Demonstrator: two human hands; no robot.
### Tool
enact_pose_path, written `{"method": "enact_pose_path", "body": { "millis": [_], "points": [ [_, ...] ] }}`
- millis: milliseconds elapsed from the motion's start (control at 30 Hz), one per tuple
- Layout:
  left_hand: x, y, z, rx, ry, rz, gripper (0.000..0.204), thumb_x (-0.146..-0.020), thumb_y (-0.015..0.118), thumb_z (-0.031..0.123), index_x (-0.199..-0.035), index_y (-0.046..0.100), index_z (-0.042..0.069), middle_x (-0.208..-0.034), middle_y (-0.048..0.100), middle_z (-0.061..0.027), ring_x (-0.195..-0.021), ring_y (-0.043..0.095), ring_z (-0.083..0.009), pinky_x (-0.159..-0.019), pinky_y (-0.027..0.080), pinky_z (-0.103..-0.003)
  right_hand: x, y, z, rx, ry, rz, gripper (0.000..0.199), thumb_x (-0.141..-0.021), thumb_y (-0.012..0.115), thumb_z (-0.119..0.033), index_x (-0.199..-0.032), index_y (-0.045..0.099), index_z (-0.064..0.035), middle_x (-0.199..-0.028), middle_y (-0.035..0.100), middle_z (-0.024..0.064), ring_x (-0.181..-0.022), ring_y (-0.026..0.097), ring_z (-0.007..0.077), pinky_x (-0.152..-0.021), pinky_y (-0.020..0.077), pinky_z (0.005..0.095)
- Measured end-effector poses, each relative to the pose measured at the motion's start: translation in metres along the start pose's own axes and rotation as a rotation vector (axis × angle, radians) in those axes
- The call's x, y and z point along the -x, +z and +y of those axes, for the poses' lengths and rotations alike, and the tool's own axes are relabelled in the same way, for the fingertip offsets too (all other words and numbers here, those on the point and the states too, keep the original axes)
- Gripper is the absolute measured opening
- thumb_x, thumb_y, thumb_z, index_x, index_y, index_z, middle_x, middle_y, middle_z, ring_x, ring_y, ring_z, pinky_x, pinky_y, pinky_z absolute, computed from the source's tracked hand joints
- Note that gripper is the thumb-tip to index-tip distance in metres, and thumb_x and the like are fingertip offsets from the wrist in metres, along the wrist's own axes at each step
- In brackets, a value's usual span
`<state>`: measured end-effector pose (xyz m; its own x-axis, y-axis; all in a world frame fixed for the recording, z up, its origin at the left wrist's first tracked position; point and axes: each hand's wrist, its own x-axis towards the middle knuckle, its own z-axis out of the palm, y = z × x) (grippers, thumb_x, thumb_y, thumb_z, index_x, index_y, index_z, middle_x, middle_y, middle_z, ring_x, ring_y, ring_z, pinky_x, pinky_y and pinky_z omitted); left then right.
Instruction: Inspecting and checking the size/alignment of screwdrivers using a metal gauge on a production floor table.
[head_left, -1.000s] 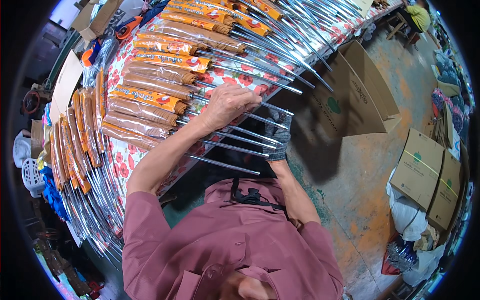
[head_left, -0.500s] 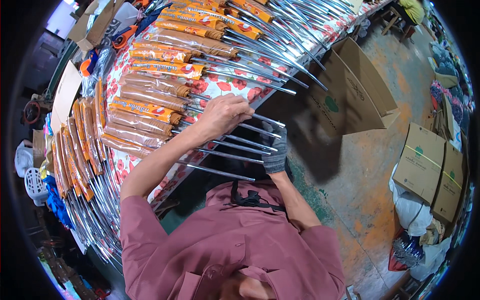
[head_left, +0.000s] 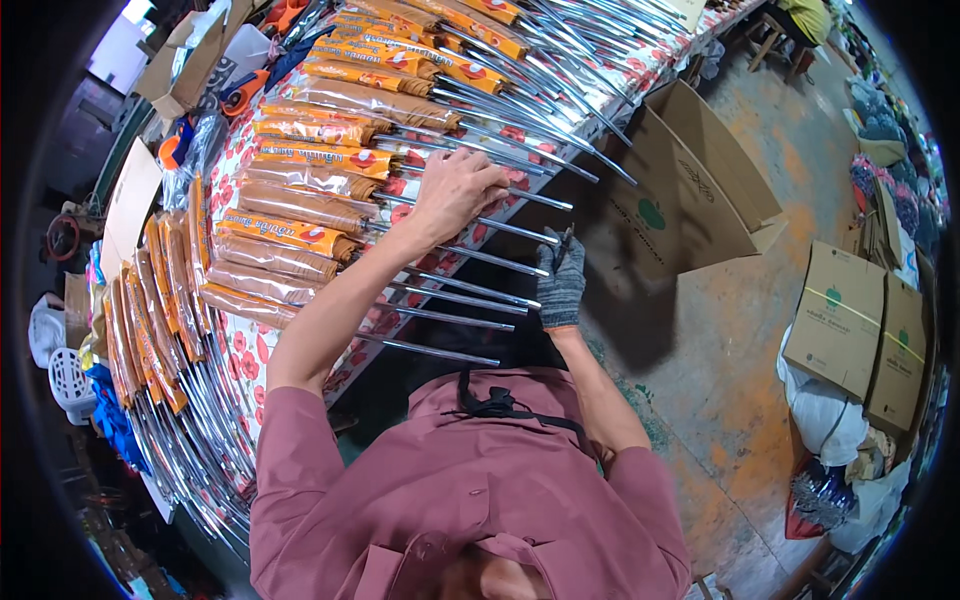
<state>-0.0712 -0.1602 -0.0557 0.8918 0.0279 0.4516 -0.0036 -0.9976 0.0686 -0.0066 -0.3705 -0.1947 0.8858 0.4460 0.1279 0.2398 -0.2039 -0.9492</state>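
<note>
Metal rods with brown and orange plastic-wrapped heads (head_left: 320,160) lie side by side on the table, their bare ends over its near edge. My bare left hand (head_left: 462,195) is closed around one metal rod (head_left: 540,200) partway along its shaft. My right hand (head_left: 562,280), in a grey knitted glove, is beside the rod tips. Its fingers are pinched together, with a small dark thing (head_left: 568,236) at the fingertips, too small to name. The left fingers' undersides are hidden.
A flowered cloth (head_left: 240,350) covers the table. More wrapped rods (head_left: 190,410) stand bunched at the left. An open cardboard box (head_left: 690,190) is on the floor to the right, with flattened boxes (head_left: 835,320) farther right. A person in yellow (head_left: 805,20) sits at the far right.
My left hand has shifted slightly up, to a rod farther away. My right hand has come out from behind the rods to beside their tips. The view has shifted slightly.
</note>
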Motion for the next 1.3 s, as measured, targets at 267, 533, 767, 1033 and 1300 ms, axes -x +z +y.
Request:
{"method": "enact_pose_path", "body": {
  "millis": [267,533,767,1033,1300],
  "points": [
    [0.014,-0.004,0.005,0.212,-0.056,-0.026,0.016,-0.091,0.074,0.026,-0.101,0.072,0.014,-0.090,0.064,-0.0036,-0.084,0.064,-0.0268,-0.069,0.050,-0.041,-0.002,0.018,0.002,0.004,-0.243,0.059,0.040,-0.100,0.065,-0.012,-0.137,0.053,-0.0023,-0.128,0.070,0.0136,-0.113,0.068,0.0274,-0.097,0.0518,0.0365],
    [0.013,-0.008,0.007,0.206,-0.056,-0.051,0.014,-0.092,0.073,0.026,-0.100,0.072,0.015,-0.090,0.064,-0.0038,-0.085,0.065,-0.0270,-0.069,0.050,-0.041,-0.007,0.041,0.010,-0.687,0.041,-0.016,0.044,-0.100,0.058,0.003,-0.141,0.047,-0.0080,-0.133,0.056,0.0068,-0.122,0.058,0.0153,-0.103,0.0516,0.0301],
    [0.013,-0.010,0.009,0.206,-0.070,-0.069,0.013,-0.093,0.071,0.025,-0.100,0.072,0.015,-0.090,0.064,-0.0038,-0.085,0.065,-0.0269,-0.069,0.049,-0.041,-0.006,0.027,0.001,-0.276,-0.111,-0.046,0.038,-0.106,0.051,-0.008,-0.143,0.044,-0.0102,-0.135,0.056,0.0069,-0.124,0.058,0.0165,-0.103,0.0510,0.0303],
    [0.012,-0.010,0.010,0.211,-0.070,-0.062,0.011,-0.093,0.071,0.026,-0.099,0.073,0.016,-0.088,0.064,-0.0031,-0.084,0.065,-0.0267,-0.067,0.048,-0.040,-0.011,0.038,-0.005,-1.258,0.390,-0.012,0.036,-0.109,0.047,-0.013,-0.145,0.042,-0.0102,-0.142,0.054,0.0085,-0.130,0.055,0.0183,-0.107,0.0473,0.0308],
    [0.014,-0.010,0.010,0.208,-0.058,-0.059,0.010,-0.093,0.072,0.026,-0.097,0.073,0.017,-0.086,0.063,-0.0024,-0.083,0.065,-0.0261,-0.067,0.048,-0.041,-0.001,0.039,-0.006,-1.065,0.158,-0.076,0.039,-0.109,0.046,-0.010,-0.148,0.040,-0.0097,-0.145,0.051,0.0087,-0.138,0.051,0.0193,-0.110,0.0457,0.0297]
  ]
}}
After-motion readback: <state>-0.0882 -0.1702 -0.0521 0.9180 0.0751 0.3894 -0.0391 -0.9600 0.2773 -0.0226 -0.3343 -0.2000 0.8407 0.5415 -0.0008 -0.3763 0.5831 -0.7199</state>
